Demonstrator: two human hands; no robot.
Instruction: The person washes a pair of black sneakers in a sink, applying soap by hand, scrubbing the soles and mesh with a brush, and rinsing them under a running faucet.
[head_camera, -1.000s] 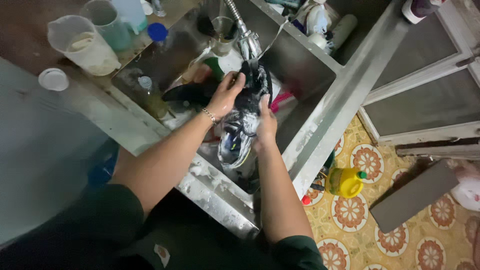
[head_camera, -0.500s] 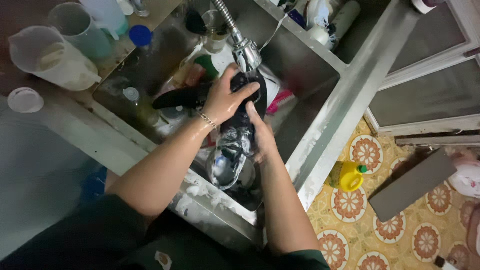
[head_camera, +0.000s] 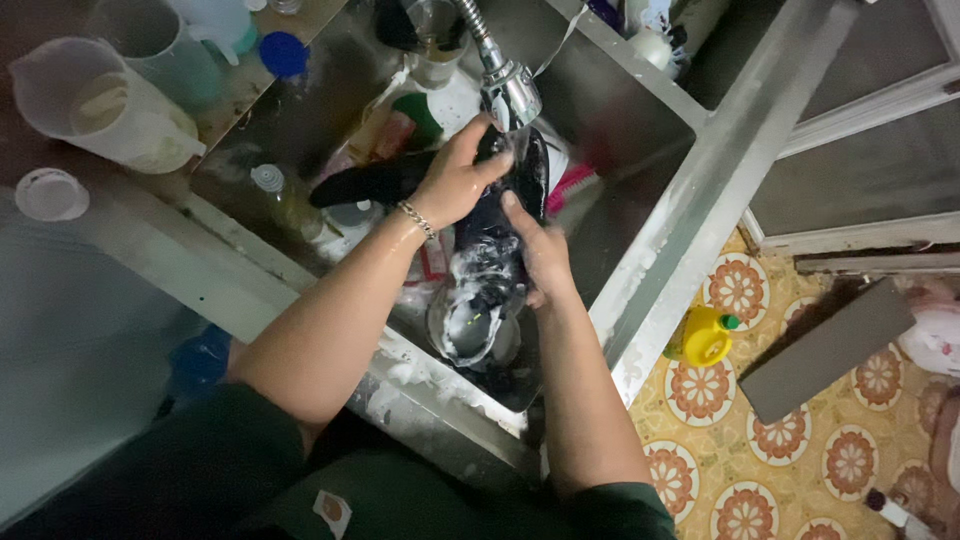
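**Rinsing a soapy shoe under the tap**

Obs.: dark sneaker (head_camera: 492, 262), foamy, held over the steel sink (head_camera: 640, 130), toe end directly beneath the faucet head (head_camera: 509, 92). Left hand (head_camera: 452, 182) wraps the toe end, fingers curled closed around it. Right hand (head_camera: 540, 255) presses flat along the shoe's side, fingers only partly bent, bracing rather than gripping. A second dark shoe (head_camera: 372, 183) lies in the basin behind, among bottles.

Judgement: suds cling mostly at the heel opening. Tilt heel downward so runoff carries the foam out; rotate the shoe under the stream; hold firmly, since wet soap makes it slippery.
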